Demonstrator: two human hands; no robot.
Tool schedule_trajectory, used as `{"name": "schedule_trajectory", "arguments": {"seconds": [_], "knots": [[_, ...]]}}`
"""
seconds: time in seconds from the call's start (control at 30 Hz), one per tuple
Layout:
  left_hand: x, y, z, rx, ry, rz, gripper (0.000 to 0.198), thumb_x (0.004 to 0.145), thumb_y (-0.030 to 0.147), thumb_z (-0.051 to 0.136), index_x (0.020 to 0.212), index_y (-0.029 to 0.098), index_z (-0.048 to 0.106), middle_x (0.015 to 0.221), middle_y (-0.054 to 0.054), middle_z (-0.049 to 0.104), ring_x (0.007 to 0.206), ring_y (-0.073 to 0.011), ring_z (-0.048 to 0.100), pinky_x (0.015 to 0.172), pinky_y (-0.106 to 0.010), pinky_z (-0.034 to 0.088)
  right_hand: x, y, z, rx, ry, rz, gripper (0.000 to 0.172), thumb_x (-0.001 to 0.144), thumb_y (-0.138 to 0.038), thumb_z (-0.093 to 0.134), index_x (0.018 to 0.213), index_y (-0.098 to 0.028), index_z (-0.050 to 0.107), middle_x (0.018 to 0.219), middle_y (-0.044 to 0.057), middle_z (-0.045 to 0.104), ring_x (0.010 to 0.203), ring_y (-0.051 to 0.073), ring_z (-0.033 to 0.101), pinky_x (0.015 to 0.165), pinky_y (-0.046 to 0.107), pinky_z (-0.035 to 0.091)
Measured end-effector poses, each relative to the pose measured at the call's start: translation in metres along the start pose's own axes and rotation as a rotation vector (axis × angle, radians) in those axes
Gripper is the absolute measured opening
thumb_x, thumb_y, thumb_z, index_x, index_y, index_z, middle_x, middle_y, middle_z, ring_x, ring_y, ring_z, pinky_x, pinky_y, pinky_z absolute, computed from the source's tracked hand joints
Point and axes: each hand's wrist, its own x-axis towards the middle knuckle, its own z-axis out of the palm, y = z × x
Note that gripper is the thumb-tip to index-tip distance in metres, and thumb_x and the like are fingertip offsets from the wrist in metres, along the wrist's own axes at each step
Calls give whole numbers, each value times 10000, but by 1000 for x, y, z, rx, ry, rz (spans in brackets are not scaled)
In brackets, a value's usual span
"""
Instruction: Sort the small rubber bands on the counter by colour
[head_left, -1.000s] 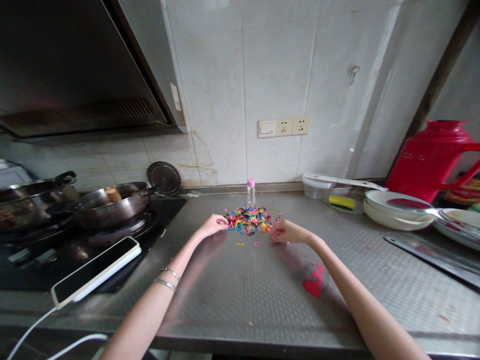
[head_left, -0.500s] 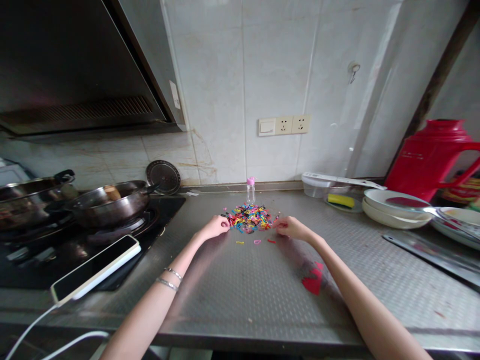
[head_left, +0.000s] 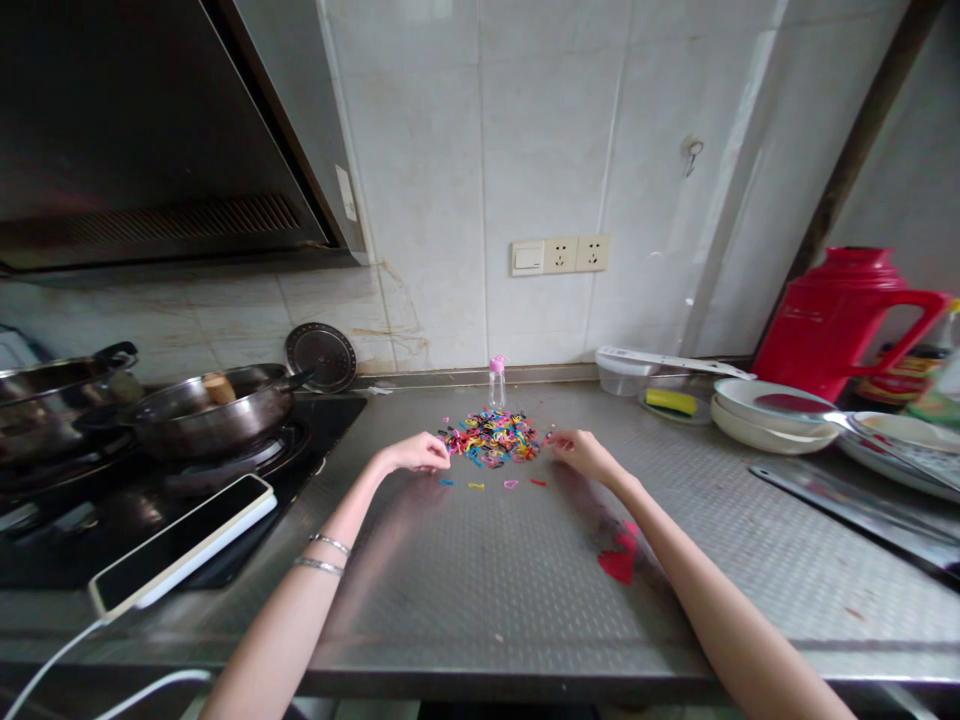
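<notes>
A heap of small, many-coloured rubber bands (head_left: 491, 437) lies on the metal counter. At the heap's left edge is my left hand (head_left: 418, 453), its fingers closed together; anything between the fingertips is hidden. My right hand (head_left: 583, 453) is by the right edge, thumb and fingers pinched, and I cannot make out what they hold. In front of the heap, single bands lie spaced in a row: blue (head_left: 447, 483), yellow (head_left: 476, 486), pink (head_left: 511, 484) and red (head_left: 538, 482). Behind it stands a small clear bottle with a pink cap (head_left: 497, 382).
To the left are a stove with pans (head_left: 214, 410) and a cabled phone (head_left: 184, 545). At the right stand a red thermos (head_left: 829, 325), bowls (head_left: 772, 430), a yellow sponge (head_left: 671, 402) and a long flat blade (head_left: 847, 510). A red patch (head_left: 621, 555) shows near my right forearm.
A blue band now lies at the left end of the row, beside the yellow one. My left hand has shifted slightly left. The view has also moved a little.
</notes>
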Motion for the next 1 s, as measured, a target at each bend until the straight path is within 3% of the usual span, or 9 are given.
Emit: {"name": "schedule_trajectory", "arguments": {"seconds": [0.17,0.33,0.53,0.7,0.83,1.0], "knots": [[13,-22,5,-206,377,-37,346,686,451,527,750,118,596,502,43,427,378,-34,301,358,-164,175,-4,6,0,-244,143,233,275,777,-278,421,903,-229,660,901,67,647,793,181,581,622,234,397],[23,-39,14,-385,624,-72,273,689,390,515,718,121,561,497,58,399,352,-21,248,339,-163,140,-3,15,3,-265,161,243,292,795,-255,401,936,-219,655,981,65,622,862,167,568,665,216,400],[28,-46,16,-383,637,-78,262,672,376,535,702,119,576,488,55,412,353,-23,262,334,-162,133,16,14,5,-240,103,193,309,801,-302,412,1004,-235,634,1010,59,611,882,166,561,708,218,397],[29,-44,16,-345,644,-98,294,663,407,544,691,118,594,466,54,420,348,-28,275,340,-168,147,38,16,11,-270,-26,165,375,761,-380,477,1069,-210,606,1020,85,593,892,182,555,715,233,401],[29,-43,17,-323,640,-105,309,666,416,540,699,115,605,451,53,427,344,-30,279,352,-169,165,45,24,12,-278,-60,130,316,762,-359,467,973,-214,652,984,88,598,847,183,567,694,245,402],[29,-43,17,-292,628,-92,326,681,425,521,716,113,608,454,50,431,344,-35,291,348,-170,165,44,36,9,-128,-8,42,257,726,-319,516,892,-194,667,870,60,645,801,166,577,689,229,403]]}}
